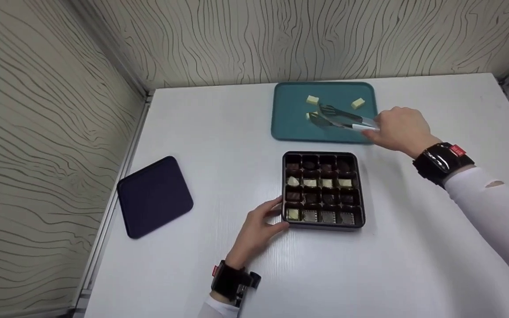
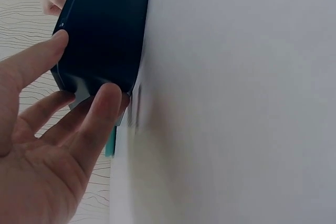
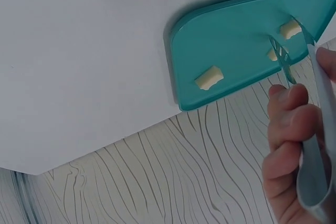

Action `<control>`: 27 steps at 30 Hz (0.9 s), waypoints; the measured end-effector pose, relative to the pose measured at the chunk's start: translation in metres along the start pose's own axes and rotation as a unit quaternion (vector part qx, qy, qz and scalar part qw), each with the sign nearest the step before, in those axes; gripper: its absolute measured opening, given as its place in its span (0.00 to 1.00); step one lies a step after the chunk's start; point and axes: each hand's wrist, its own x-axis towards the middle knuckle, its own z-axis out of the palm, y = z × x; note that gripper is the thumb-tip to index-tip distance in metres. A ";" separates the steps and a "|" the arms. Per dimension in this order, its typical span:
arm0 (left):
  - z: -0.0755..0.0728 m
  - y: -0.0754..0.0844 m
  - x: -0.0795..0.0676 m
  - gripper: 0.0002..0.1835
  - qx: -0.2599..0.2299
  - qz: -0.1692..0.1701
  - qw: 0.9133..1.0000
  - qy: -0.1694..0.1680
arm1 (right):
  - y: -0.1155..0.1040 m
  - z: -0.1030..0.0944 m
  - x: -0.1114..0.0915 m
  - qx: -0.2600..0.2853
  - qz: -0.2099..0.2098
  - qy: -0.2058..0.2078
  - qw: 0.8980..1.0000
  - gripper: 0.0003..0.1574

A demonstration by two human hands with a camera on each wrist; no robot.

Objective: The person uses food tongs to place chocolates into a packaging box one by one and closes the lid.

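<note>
My right hand (image 1: pixel 400 128) grips a pair of serving tongs (image 1: pixel 361 127) with pale handles and dark slotted ends. The tongs reach over a teal tray (image 1: pixel 290 123), their ends spread either side of a pale chocolate piece (image 3: pixel 290 29). Two more pale pieces lie on the tray, one (image 1: pixel 358 103) toward its right end and one (image 1: pixel 312 100) toward the back. With thumb and fingers, my left hand (image 1: pixel 256 227) holds the near left corner of a dark square chocolate box (image 1: pixel 325 227). Rows of dark and pale chocolates fill it, except three bare compartments in the nearest row.
A dark square lid (image 1: pixel 155 196) lies at the left on the white table (image 1: pixel 219 145). Wood-grain patterned panels (image 1: pixel 237 44) stand behind and at the left. The tray is close to the table's back edge, beyond the box.
</note>
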 end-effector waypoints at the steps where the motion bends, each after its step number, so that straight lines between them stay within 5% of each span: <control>1: 0.000 0.000 0.000 0.37 0.000 -0.001 1.000 0.000 | 0.000 0.000 0.003 -0.002 0.000 0.000 1.000 0.30; 11: 0.000 0.001 -0.001 0.37 0.005 -0.002 1.000 0.003 | -0.008 0.001 0.023 -0.013 -0.007 -0.017 1.000 0.30; 27: -0.001 0.003 0.000 0.37 0.014 -0.008 1.000 0.006 | -0.013 -0.009 0.007 -0.002 -0.031 -0.006 1.000 0.27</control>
